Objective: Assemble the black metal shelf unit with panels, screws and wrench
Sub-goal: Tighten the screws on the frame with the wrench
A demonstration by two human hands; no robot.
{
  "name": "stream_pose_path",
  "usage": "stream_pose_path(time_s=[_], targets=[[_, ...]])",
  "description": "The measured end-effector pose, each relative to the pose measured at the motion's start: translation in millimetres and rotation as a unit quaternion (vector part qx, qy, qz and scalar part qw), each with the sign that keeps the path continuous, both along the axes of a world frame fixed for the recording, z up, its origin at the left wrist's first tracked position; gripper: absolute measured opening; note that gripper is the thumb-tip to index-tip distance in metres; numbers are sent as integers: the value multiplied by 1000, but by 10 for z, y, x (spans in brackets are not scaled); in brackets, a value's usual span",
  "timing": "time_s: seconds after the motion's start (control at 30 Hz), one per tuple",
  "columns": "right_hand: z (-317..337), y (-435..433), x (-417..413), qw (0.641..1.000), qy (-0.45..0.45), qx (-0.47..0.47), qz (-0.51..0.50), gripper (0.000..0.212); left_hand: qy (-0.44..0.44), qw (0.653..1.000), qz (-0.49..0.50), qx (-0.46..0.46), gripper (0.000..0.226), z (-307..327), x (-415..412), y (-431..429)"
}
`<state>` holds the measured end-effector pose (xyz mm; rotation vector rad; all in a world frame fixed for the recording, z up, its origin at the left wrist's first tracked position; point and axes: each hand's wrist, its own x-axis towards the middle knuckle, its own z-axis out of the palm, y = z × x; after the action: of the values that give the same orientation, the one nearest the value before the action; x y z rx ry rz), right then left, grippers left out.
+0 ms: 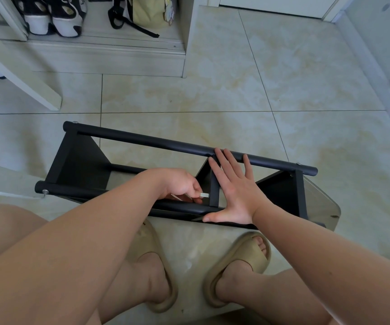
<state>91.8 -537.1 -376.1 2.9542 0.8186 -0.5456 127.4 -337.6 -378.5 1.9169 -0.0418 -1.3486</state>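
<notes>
The black metal shelf unit [142, 139] lies on its side on the tiled floor in front of my feet, its tubes running left to right with black panels between them. My right hand [234, 188] lies flat with spread fingers across the middle panel, fingertips on the far tube and thumb on the near tube. My left hand [180, 185] pinches a small silver wrench [204, 195] at the near tube beside the middle panel. A screw [45, 191] sticks out of the near tube's left end.
A white cabinet [184, 43] with shoes [53, 15] and a bag [147, 12] stands at the back left. A white slanted board [20, 73] leans at left. My feet in beige slippers [238, 266] rest just below the shelf. Bare tiles lie behind the shelf and at right.
</notes>
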Motion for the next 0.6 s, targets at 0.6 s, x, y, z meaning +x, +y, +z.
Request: stream_pose_path(time_s=[0.6], targets=[[-2, -4, -3, 1000, 1, 1, 0, 138, -89, 995, -51, 12, 18, 68, 44, 18]])
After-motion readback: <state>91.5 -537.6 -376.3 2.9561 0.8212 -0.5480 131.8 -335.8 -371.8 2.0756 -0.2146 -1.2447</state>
